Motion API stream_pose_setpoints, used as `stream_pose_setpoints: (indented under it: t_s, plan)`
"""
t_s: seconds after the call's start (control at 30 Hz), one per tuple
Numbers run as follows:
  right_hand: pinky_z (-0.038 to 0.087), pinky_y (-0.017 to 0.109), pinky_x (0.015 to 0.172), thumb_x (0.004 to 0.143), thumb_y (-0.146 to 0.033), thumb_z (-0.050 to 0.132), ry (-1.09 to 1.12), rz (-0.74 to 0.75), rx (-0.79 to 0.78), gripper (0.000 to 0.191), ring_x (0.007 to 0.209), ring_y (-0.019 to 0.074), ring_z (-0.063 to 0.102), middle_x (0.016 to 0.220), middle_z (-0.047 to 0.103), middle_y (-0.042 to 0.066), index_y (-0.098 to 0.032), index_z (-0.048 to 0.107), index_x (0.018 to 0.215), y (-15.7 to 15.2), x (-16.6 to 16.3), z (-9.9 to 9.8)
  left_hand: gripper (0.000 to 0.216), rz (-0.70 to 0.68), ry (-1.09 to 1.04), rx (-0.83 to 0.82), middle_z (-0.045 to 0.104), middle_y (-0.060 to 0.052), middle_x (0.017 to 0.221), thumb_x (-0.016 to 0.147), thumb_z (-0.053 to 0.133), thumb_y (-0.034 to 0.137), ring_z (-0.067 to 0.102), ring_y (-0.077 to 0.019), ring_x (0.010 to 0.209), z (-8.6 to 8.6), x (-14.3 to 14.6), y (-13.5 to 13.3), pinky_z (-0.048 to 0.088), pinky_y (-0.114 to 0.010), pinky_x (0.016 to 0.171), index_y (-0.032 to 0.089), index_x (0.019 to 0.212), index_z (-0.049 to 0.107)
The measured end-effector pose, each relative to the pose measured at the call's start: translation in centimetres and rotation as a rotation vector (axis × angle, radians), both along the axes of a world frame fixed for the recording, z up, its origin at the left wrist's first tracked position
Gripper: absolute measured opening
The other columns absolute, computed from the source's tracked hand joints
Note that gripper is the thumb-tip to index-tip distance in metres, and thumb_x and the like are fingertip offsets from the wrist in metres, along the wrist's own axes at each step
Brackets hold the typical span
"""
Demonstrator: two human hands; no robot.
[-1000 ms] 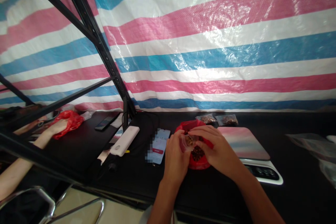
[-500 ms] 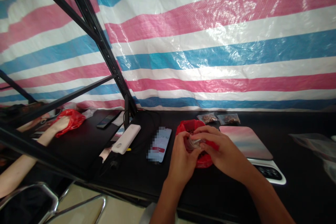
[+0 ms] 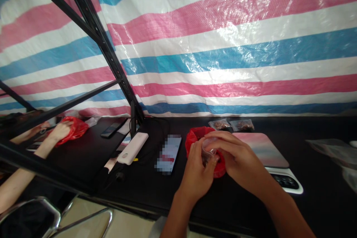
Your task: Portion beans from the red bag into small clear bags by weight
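Observation:
Over an open red plastic bag (image 3: 195, 135), both my hands hold a small clear plastic bag (image 3: 208, 145). My left hand (image 3: 196, 173) has its fingers closed round the clear bag's near left side. From the right, my right hand (image 3: 241, 158) curls over the bag's top, its thumb and fingers against the plastic. Dark contents partly show inside the red bag; the hands cover most of it. What the clear bag holds, if anything, I cannot make out. A kitchen scale (image 3: 259, 150) with a pinkish, shiny plate lies just right of my right hand.
Two filled clear packets (image 3: 242, 125) lie behind the scale. Empty-looking plastic bags (image 3: 330, 150) are at the far right. A phone (image 3: 169, 154) and a white power bank (image 3: 133, 148) lie left. Beyond the black metal frame (image 3: 111, 57), another person's hand (image 3: 61, 131) is at a red bag.
My fingers have shifted on the clear bag, and its rounded upper part now stands up more between them. The other person's hand remains at their red bag. The view has moved slightly.

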State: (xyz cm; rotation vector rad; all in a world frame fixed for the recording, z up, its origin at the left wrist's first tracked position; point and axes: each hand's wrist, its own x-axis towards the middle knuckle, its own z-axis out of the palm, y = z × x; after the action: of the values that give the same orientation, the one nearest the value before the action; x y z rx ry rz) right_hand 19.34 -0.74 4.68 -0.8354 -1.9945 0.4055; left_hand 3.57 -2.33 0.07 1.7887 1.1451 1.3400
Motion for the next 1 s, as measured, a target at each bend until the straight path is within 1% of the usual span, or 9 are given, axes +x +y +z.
stream_pose_setpoints:
  t_s: [0.07,0.2,0.33,0.4,0.5,0.63,0.7,0.87,1.0]
  plan:
    - [0.052,0.039,0.104,0.093,-0.006,0.045,-0.02,-0.026,-0.014,0.037,0.117,0.0208,0.065,0.123,0.071,0.004,-0.028,0.073,0.103,-0.1,0.0,0.1,0.039,-0.019,-0.033,-0.029,0.063,-0.011,0.134,0.097,0.059,0.03,0.057,-0.0272,0.127,0.2,0.1,-0.1,0.043,-0.044,0.111,0.023,0.136,0.055]
    - [0.053,0.039,0.101,0.097,-0.015,0.047,-0.058,-0.063,-0.076,0.036,0.114,0.0221,0.066,0.121,0.071,0.007,-0.029,0.072,0.119,-0.2,-0.1,0.2,0.027,-0.033,-0.082,-0.095,0.068,-0.011,0.119,0.1,0.055,0.035,0.064,-0.0256,0.111,0.6,0.3,-0.2,0.05,-0.041,0.1,0.022,0.123,0.06]
    - [0.048,0.04,0.109,0.096,-0.013,0.045,-0.028,-0.116,-0.063,0.039,0.123,0.0226,0.062,0.128,0.068,0.006,-0.029,0.071,0.122,0.1,-0.2,-0.2,0.029,-0.017,-0.104,-0.086,0.067,-0.01,0.122,0.1,0.054,0.034,0.064,-0.0249,0.113,0.5,0.4,-0.1,0.049,-0.039,0.101,0.023,0.127,0.058]
    - [0.046,0.04,0.111,0.096,-0.012,0.045,0.022,-0.177,-0.046,0.042,0.128,0.0222,0.06,0.134,0.066,0.006,-0.028,0.068,0.126,0.5,-0.3,-0.7,0.03,0.048,-0.106,-0.073,0.068,-0.009,0.119,0.1,0.055,0.034,0.065,-0.0242,0.109,0.3,0.3,0.0,0.049,-0.038,0.1,0.023,0.128,0.058]
    - [0.048,0.037,0.108,0.092,-0.007,0.043,0.03,-0.231,-0.099,0.046,0.123,0.0215,0.062,0.133,0.066,0.008,-0.024,0.067,0.128,1.1,-0.7,-1.6,0.028,0.229,-0.108,-0.046,0.069,-0.008,0.113,0.099,0.055,0.036,0.066,-0.0233,0.104,0.1,0.1,0.0,0.049,-0.036,0.097,0.023,0.124,0.059]
    - [0.051,0.038,0.098,0.08,0.002,0.044,-0.254,-0.208,-0.354,0.052,0.107,0.0228,0.067,0.124,0.07,0.01,-0.017,0.071,0.121,1.4,-1.0,-2.4,0.029,0.443,-0.021,-0.052,0.069,-0.012,0.119,0.101,0.048,0.038,0.066,-0.0257,0.11,0.4,-0.1,-0.9,0.05,-0.039,0.097,0.021,0.123,0.057]
    - [0.048,0.041,0.1,0.072,0.004,0.047,-0.428,-0.25,-0.414,0.058,0.11,0.0265,0.064,0.122,0.071,0.011,-0.015,0.072,0.121,1.3,-1.0,-2.4,0.031,0.483,0.087,-0.109,0.069,-0.014,0.121,0.101,0.046,0.037,0.066,-0.0288,0.111,0.7,0.1,-1.6,0.05,-0.043,0.097,0.019,0.125,0.056]
    - [0.039,0.048,0.108,0.067,0.004,0.05,-0.585,-0.351,-0.389,0.061,0.121,0.033,0.053,0.123,0.07,0.011,-0.015,0.074,0.12,0.8,-0.9,-2.1,0.029,0.414,0.354,-0.295,0.07,-0.02,0.119,0.097,0.049,0.034,0.068,-0.039,0.11,0.0,1.0,-2.8,0.05,-0.051,0.093,0.017,0.119,0.057]
    - [0.044,0.044,0.103,0.066,0.007,0.049,-0.578,-0.317,-0.444,0.058,0.116,0.0313,0.056,0.121,0.067,0.015,-0.012,0.074,0.116,1.0,-0.7,-2.2,0.026,0.374,0.256,-0.255,0.068,-0.018,0.117,0.089,0.058,0.024,0.066,-0.0362,0.112,-1.6,1.3,-2.4,0.049,-0.048,0.096,0.019,0.114,0.058]
